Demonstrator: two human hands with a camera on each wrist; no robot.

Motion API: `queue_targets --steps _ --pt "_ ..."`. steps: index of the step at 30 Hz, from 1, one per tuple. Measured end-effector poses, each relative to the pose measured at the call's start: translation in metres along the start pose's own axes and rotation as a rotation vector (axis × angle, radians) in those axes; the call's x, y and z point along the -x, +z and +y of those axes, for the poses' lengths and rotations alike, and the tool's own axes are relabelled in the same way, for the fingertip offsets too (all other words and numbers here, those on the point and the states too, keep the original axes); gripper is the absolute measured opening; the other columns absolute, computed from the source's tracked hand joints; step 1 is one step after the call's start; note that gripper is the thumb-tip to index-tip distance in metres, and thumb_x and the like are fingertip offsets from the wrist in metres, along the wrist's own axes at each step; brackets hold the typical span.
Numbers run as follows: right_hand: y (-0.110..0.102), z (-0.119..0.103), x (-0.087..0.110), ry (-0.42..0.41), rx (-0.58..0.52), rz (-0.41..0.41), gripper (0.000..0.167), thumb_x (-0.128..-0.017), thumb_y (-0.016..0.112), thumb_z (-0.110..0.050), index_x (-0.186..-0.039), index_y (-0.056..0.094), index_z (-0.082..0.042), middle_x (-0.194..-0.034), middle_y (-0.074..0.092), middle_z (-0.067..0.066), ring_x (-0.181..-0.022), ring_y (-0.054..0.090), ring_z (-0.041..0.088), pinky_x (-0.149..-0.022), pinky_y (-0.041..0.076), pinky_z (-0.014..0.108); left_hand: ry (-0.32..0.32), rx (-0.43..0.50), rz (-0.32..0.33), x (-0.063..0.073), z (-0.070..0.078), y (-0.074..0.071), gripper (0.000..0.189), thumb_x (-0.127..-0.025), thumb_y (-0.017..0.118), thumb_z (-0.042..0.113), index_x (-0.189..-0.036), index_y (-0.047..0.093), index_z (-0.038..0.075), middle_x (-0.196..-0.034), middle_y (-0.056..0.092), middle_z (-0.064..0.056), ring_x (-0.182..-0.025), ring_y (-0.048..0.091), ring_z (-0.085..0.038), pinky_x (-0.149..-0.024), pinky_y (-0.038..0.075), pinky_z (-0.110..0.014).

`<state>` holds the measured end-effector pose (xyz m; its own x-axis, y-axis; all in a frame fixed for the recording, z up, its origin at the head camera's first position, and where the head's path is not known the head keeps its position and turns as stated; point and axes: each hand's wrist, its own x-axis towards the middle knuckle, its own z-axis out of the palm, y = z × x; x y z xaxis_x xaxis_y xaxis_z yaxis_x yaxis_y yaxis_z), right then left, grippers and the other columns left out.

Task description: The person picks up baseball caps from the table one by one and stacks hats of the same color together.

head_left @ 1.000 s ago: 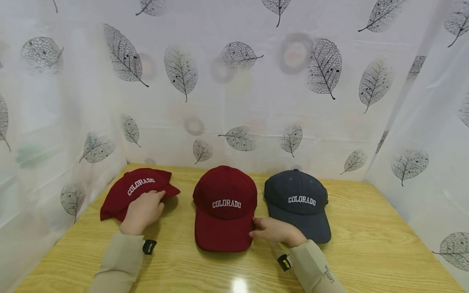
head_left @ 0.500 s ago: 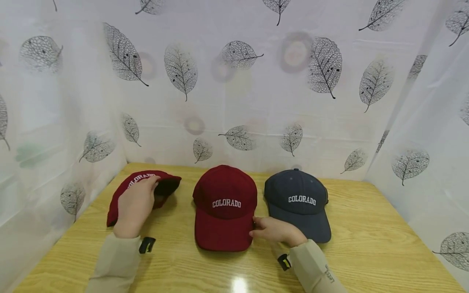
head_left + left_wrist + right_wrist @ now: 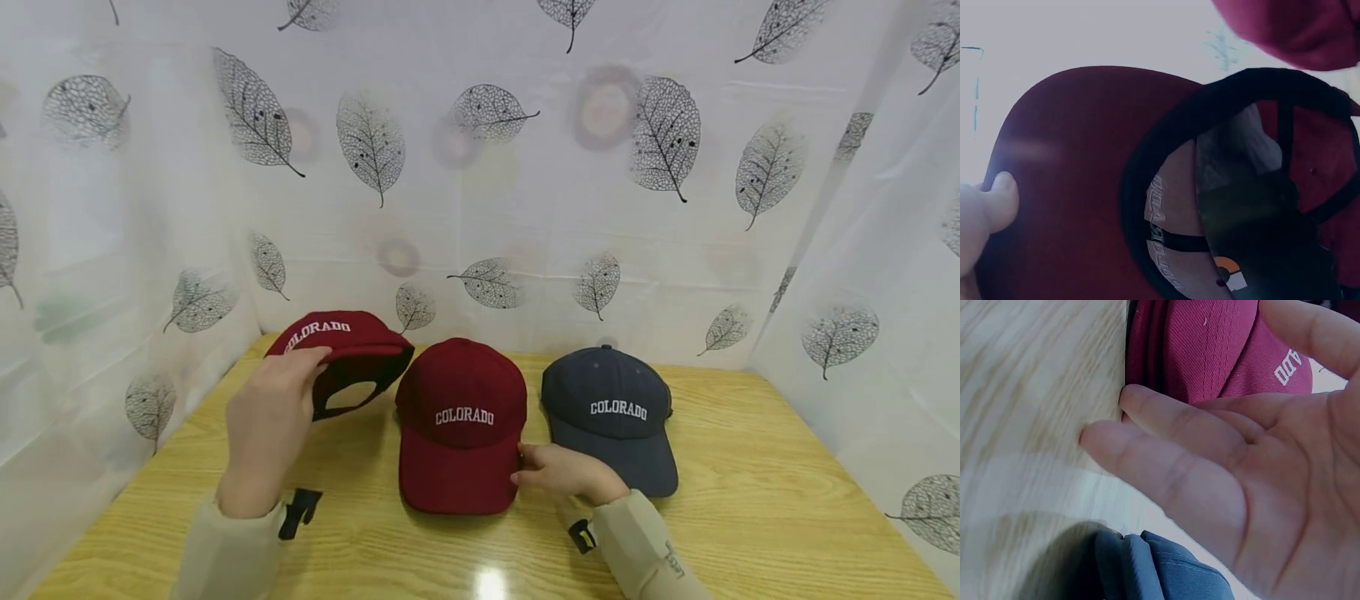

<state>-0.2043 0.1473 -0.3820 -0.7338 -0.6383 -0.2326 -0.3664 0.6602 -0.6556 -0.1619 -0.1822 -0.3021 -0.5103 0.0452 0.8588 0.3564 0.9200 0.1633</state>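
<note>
My left hand point(image 3: 266, 417) pinches the brim of a dark red baseball cap point(image 3: 367, 327) and holds it tilted above the left of the table. In the left wrist view the thumb lies on the underside of the brim point(image 3: 1079, 169), and the cap's hollow inside faces the camera. A second dark red cap point(image 3: 459, 379) sits upright in the middle, white COLORADO lettering to the front. Beside its brim is my right hand point(image 3: 566, 472), fingers extended and near or touching the edge. A navy cap point(image 3: 606, 379) with the same lettering sits behind that hand.
The caps are on a wood-grain table point(image 3: 750, 475). A pale curtain point(image 3: 517, 200) printed with leaves hangs behind the table and along both sides. A bright reflection shows near the table's front.
The left red cap has risen off the table, its opening turning into view; it has moved right and up. My left hand has drawn back toward me. The right hand stays still.
</note>
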Motion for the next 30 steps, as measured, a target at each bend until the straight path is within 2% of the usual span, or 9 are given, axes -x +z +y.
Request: queue_targets --steps 5,8,12,18,24,30 --pt "0.0 0.0 -0.001 0.003 -0.001 0.003 0.055 -0.09 0.05 -0.022 -0.128 0.033 0.014 -0.127 0.043 0.022 -0.117 0.04 0.03 -0.094 0.032 0.041 0.093 0.047 0.119 -0.004 0.014 -0.012 0.015 -0.085 0.057 0.013 -0.093 0.067 0.005 -0.088 0.066 -0.011 -0.076 0.058 -0.028 -0.056 0.047 -0.04" --pt "0.0 0.0 0.0 -0.007 -0.005 0.003 0.055 -0.089 0.05 -0.021 -0.128 0.033 0.014 -0.126 0.044 0.021 -0.116 0.041 0.029 -0.094 0.033 0.041 0.138 0.094 0.212 -0.006 0.023 -0.017 0.023 -0.091 0.05 0.017 -0.091 0.067 0.003 -0.086 0.066 -0.011 -0.073 0.058 -0.029 -0.057 0.046 -0.039" --pt "0.0 0.002 0.0 -0.006 0.002 0.009 0.056 -0.089 0.051 -0.022 -0.128 0.033 0.015 -0.126 0.044 0.022 -0.117 0.04 0.03 -0.094 0.032 0.042 0.157 0.157 0.317 -0.01 0.034 -0.022 0.028 -0.093 0.046 0.019 -0.089 0.068 0.002 -0.083 0.066 -0.011 -0.068 0.057 -0.028 -0.056 0.044 -0.037" --pt "0.001 0.003 0.0 -0.005 0.036 0.031 0.058 -0.089 0.051 -0.023 -0.127 0.033 0.017 -0.126 0.042 0.025 -0.118 0.039 0.031 -0.095 0.03 0.043 0.156 0.247 0.41 -0.015 0.05 -0.025 0.029 -0.091 0.049 0.023 -0.085 0.067 0.0 -0.079 0.065 -0.011 -0.065 0.056 -0.028 -0.058 0.042 -0.036" --pt "0.003 0.003 -0.001 -0.008 0.05 0.034 0.058 -0.089 0.052 -0.022 -0.126 0.032 0.018 -0.126 0.042 0.026 -0.118 0.039 0.031 -0.096 0.03 0.043 0.195 0.349 0.446 -0.02 0.065 -0.022 0.026 -0.089 0.052 0.02 -0.084 0.067 0.0 -0.078 0.065 -0.01 -0.066 0.057 -0.027 -0.064 0.044 -0.033" --pt "0.003 0.002 -0.002 -0.016 0.064 0.04 0.058 -0.088 0.052 -0.022 -0.126 0.033 0.018 -0.125 0.043 0.025 -0.116 0.04 0.03 -0.095 0.031 0.042 0.258 0.416 0.378 -0.022 0.073 -0.013 0.024 -0.09 0.05 0.016 -0.086 0.067 0.0 -0.081 0.065 -0.009 -0.069 0.057 -0.024 -0.066 0.046 -0.03"
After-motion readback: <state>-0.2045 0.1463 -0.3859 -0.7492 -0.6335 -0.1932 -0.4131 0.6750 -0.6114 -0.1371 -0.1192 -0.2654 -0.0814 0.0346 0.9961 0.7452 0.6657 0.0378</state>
